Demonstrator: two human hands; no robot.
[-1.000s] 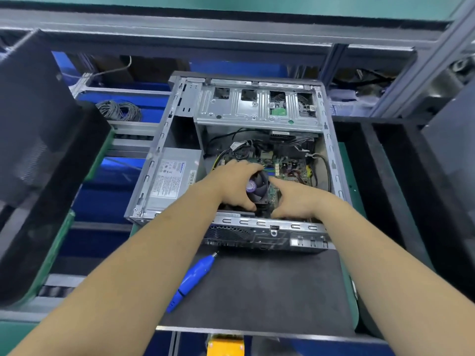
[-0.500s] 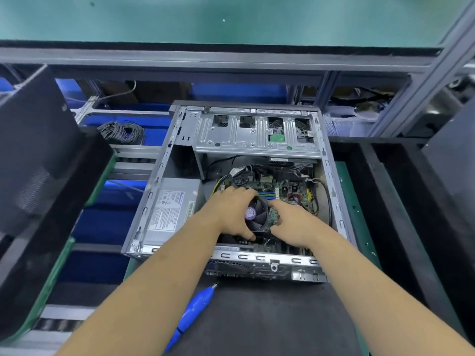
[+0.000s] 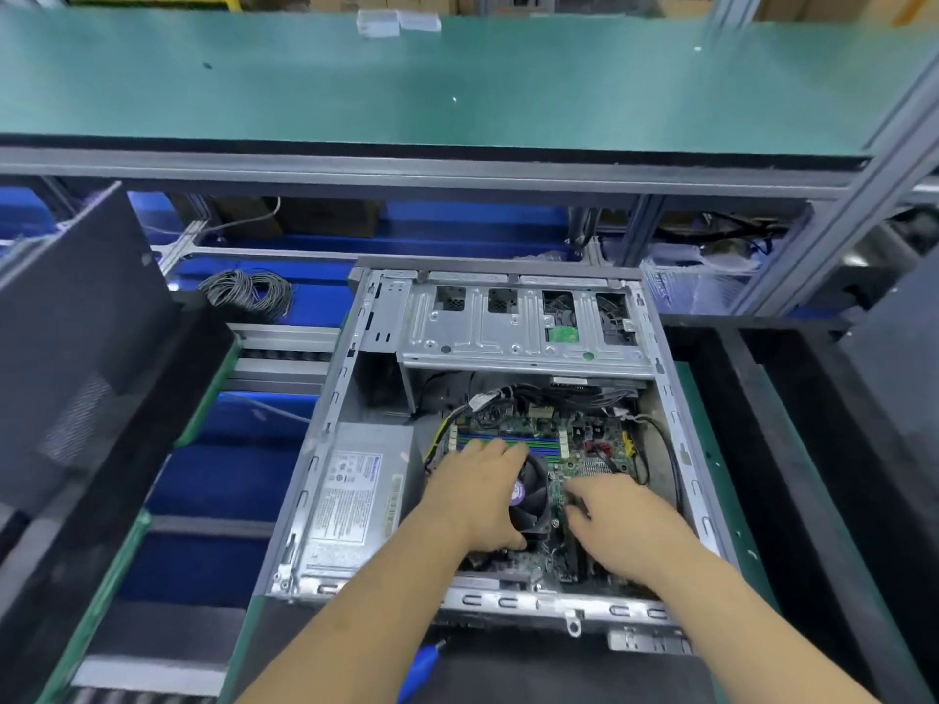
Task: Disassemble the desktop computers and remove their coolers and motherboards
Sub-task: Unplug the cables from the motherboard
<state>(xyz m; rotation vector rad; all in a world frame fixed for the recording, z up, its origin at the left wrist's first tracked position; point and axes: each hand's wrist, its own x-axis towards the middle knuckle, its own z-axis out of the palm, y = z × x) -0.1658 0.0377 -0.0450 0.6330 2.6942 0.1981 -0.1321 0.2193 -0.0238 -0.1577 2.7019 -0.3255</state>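
Left hand (image 3: 477, 495) wraps its fingers and thumb round the black cooler (image 3: 531, 500) on the motherboard (image 3: 584, 439) inside the open case (image 3: 325, 449), while right hand (image 3: 617, 515), at the cooler's 3 o'clock, rests with loosely bent fingers on the board, gripping nothing.

Open grey sheet-metal desktop computer case (image 3: 676, 429) lies on its side, side panel off, interior facing up. Green motherboard (image 3: 584, 449) sits flat on the case floor, cables still plugged along its 12 o'clock edge. Black square CPU cooler fan with purple hub sticker (image 3: 531, 492) sits on the board at roughly its 8 o'clock area, tilted slightly. Silver drive cage spans the case at 12 o'clock; grey power supply box with white label (image 3: 355, 495) sits at 9 o'clock.
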